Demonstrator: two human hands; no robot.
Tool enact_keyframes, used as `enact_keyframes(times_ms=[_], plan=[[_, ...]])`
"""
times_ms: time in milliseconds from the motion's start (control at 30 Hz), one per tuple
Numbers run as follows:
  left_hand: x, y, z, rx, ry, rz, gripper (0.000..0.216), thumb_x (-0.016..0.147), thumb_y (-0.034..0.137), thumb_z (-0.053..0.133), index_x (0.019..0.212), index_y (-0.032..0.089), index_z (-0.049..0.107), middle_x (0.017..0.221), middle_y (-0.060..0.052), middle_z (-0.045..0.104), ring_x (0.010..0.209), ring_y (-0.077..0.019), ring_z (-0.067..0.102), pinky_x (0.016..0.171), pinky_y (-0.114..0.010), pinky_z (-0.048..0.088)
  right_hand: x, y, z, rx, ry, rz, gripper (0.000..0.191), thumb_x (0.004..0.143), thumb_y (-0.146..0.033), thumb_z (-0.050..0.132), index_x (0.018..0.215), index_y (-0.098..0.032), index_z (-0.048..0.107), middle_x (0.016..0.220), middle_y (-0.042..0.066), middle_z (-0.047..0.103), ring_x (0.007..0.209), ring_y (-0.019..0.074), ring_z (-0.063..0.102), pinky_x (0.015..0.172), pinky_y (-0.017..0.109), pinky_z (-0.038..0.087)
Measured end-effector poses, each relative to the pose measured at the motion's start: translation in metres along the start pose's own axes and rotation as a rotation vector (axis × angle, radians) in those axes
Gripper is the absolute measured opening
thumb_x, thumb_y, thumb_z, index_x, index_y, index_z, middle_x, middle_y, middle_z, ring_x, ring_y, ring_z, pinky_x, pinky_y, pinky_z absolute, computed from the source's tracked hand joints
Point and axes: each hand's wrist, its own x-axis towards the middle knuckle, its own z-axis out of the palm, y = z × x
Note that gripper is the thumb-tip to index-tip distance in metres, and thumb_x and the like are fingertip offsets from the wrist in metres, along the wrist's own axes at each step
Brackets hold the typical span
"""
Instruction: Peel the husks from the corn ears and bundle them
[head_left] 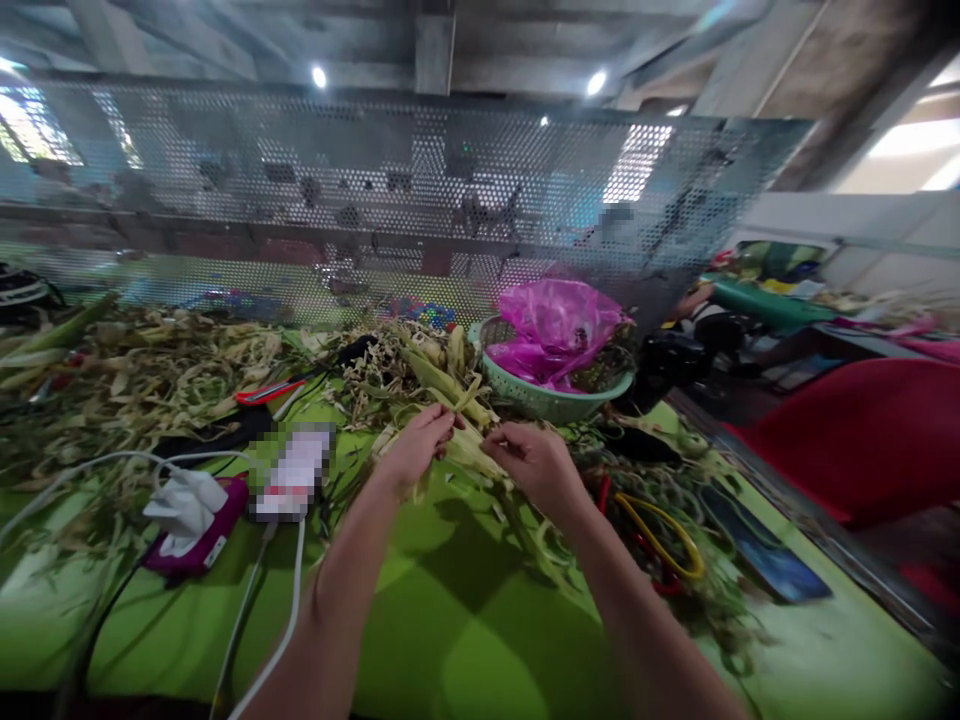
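At the middle of the green table, my left hand [426, 440] is closed in a pinch on a pale yellow-green corn husk [472, 448]. Just to its right, my right hand [529, 458] has its fingers curled together at the other side of the same husk. The right fingertips appear to grip its edge, though they are partly hidden. More husk leaves [442, 380] lie right behind both hands, and loose shreds hang below the right one.
A green basket [555, 405] with a pink plastic bag [559, 325] stands behind my right hand. Husk heaps [187, 380] cover the left. Around are a phone [296, 470], cables, a red cutter [270, 391], yellow-handled scissors [671, 530], a tissue pack [199, 520] and a perforated screen [360, 210].
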Motion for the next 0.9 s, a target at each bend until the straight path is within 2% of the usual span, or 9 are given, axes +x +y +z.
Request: enact_keyframes(times_ms=[100,233,300,367,433,600,767,900], plan=[[0.003,-0.005,0.001,0.176,0.085,0.027,0.020,0.087,0.036,0.047,0.081,0.018,0.055,0.067,0.004,0.041,0.058,-0.0098,0.037,0.054,-0.021,0.030,-0.004,-0.019,0.002,-0.056,0.071,-0.125,0.019,0.085,-0.029,0.061,0.069,-0.019,0.062,0.071,0.002,0.060,0.065,0.0141,0.054,0.062,0.025,0.041],[0.005,-0.009,0.009,0.341,0.080,0.124,0.019,0.085,0.031,0.047,0.071,0.018,0.047,0.066,0.003,0.044,0.064,-0.0119,0.039,0.060,-0.024,0.032,-0.007,-0.036,0.007,0.105,0.044,-0.257,0.017,0.088,-0.024,0.057,0.071,-0.020,0.059,0.099,0.008,0.065,0.093,0.0188,0.060,0.081,0.030,0.045],[0.007,-0.012,0.013,0.377,0.080,0.130,0.020,0.084,0.032,0.047,0.070,0.019,0.047,0.067,0.002,0.046,0.066,-0.0133,0.041,0.062,-0.025,0.033,-0.009,-0.039,0.012,0.194,0.019,-0.215,0.021,0.090,-0.027,0.054,0.071,-0.021,0.056,0.088,0.005,0.065,0.083,0.0169,0.060,0.075,0.028,0.045],[0.010,-0.016,0.015,0.388,0.095,0.105,0.019,0.085,0.033,0.044,0.074,0.018,0.051,0.070,0.001,0.051,0.069,-0.0147,0.045,0.065,-0.026,0.035,-0.011,-0.040,0.018,0.216,0.041,-0.119,0.025,0.092,-0.031,0.050,0.069,-0.021,0.051,0.067,0.000,0.055,0.064,0.0133,0.052,0.061,0.024,0.041],[0.014,-0.020,0.015,0.387,0.104,0.107,0.020,0.085,0.033,0.043,0.078,0.018,0.053,0.073,0.000,0.054,0.072,-0.0154,0.047,0.067,-0.026,0.037,-0.014,-0.040,0.025,0.180,0.054,-0.052,0.029,0.093,-0.033,0.049,0.066,-0.021,0.046,0.059,-0.004,0.044,0.054,0.0115,0.041,0.053,0.023,0.034],[0.016,-0.027,0.016,0.417,0.112,0.098,0.020,0.084,0.033,0.044,0.075,0.018,0.052,0.068,0.002,0.051,0.066,-0.0133,0.045,0.062,-0.024,0.035,-0.019,-0.043,0.034,0.064,-0.036,-0.110,0.028,0.092,-0.030,0.048,0.066,-0.022,0.043,0.059,-0.003,0.045,0.055,0.0119,0.040,0.054,0.024,0.031],[0.010,-0.026,0.018,0.634,0.133,0.166,0.021,0.086,0.030,0.043,0.071,0.019,0.052,0.067,0.002,0.052,0.064,-0.0131,0.044,0.060,-0.025,0.034,-0.019,-0.046,0.030,0.032,-0.058,-0.137,0.028,0.093,-0.030,0.046,0.067,-0.022,0.044,0.062,-0.002,0.050,0.056,0.0122,0.042,0.054,0.025,0.031],[0.004,-0.020,0.013,0.818,-0.001,0.294,0.020,0.083,0.021,0.045,0.069,0.018,0.059,0.074,-0.003,0.060,0.070,-0.0163,0.048,0.069,-0.029,0.039,-0.013,-0.040,0.011,0.123,0.002,-0.067,0.026,0.092,-0.032,0.050,0.069,-0.021,0.054,0.066,-0.001,0.056,0.061,0.0129,0.049,0.058,0.024,0.037]])
